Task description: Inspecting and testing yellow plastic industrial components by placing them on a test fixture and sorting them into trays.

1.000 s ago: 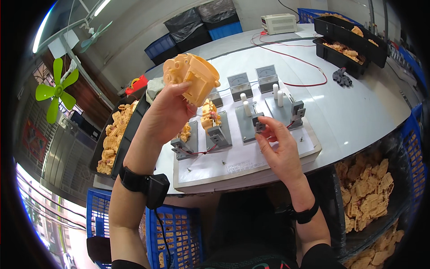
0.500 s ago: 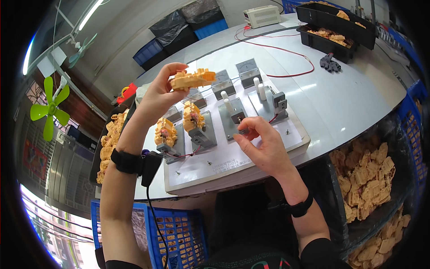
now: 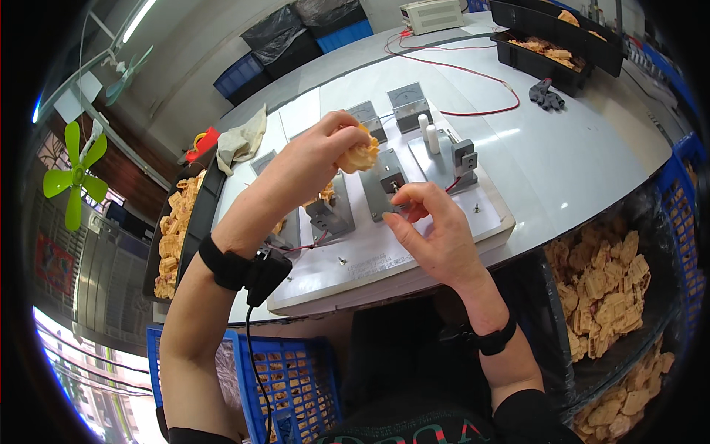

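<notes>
My left hand point(image 3: 333, 144) is closed around a yellow plastic part point(image 3: 360, 154), held above the third grey test fixture point(image 3: 374, 198) on a white board point(image 3: 370, 285). Low at the front of that fixture, beside its small dark clamp block point(image 3: 392, 180), the thumb and fingers of my right hand point(image 3: 440, 240) are curled together; what they grip is hidden. Further left, a second fixture's grey clamp point(image 3: 329, 216) has a yellow part behind it, mostly covered by my left arm. On the rightmost fixture point(image 3: 436, 164) stand two white posts point(image 3: 432, 138) with no part on them.
Panel meters point(image 3: 409, 106) line the board's back. Red leads run to a bench power supply point(image 3: 431, 16). Black trays point(image 3: 543, 59) and a grey glove point(image 3: 546, 96) lie at back right. Yellow parts fill a left tray point(image 3: 211, 196) and a right lined bin point(image 3: 555, 311). A blue basket point(image 3: 240, 370) stands below left.
My left hand has moved right and slightly down with the yellow part, from above the left fixtures to above the third one, and has tilted the part. My right hand has barely moved.
</notes>
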A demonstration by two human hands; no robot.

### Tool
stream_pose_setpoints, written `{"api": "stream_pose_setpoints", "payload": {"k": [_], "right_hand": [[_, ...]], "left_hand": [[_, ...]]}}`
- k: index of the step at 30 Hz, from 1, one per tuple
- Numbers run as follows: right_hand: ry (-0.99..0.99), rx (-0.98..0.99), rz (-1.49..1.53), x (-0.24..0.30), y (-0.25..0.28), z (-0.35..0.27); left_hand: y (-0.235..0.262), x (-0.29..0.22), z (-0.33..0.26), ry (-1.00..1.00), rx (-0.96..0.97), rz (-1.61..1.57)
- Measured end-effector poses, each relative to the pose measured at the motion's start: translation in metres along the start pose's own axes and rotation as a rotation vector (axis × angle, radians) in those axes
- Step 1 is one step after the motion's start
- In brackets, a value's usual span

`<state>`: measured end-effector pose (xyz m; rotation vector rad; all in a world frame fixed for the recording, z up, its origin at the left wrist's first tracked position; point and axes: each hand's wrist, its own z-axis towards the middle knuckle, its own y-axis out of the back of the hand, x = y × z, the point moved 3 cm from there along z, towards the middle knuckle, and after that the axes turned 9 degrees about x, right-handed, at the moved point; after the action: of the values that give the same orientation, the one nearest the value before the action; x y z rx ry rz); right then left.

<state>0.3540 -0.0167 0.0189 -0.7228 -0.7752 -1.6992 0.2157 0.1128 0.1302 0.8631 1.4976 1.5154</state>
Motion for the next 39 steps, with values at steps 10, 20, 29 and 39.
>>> {"api": "stream_pose_setpoints", "payload": {"k": [10,20,29,39], "right_hand": [[-0.040,-0.018,-0.050,0.002,-0.002,-0.003],[-0.043,-0.030,-0.074,-0.004,-0.006,-0.002],[-0.073,-0.241,-0.133,0.001,-0.013,-0.004],[-0.112,0.246,-0.628,0.011,0.000,-0.012]], "left_hand": [[-0.021,-0.015,0.015,-0.046,0.036,0.184],[-0.019,-0.022,-0.006,0.017,0.116,0.011],[0.002,-0.021,-0.061,-0.057,-0.279,0.017],[-0.030,-0.003,-0.245,0.414,-0.328,-0.332]]}}
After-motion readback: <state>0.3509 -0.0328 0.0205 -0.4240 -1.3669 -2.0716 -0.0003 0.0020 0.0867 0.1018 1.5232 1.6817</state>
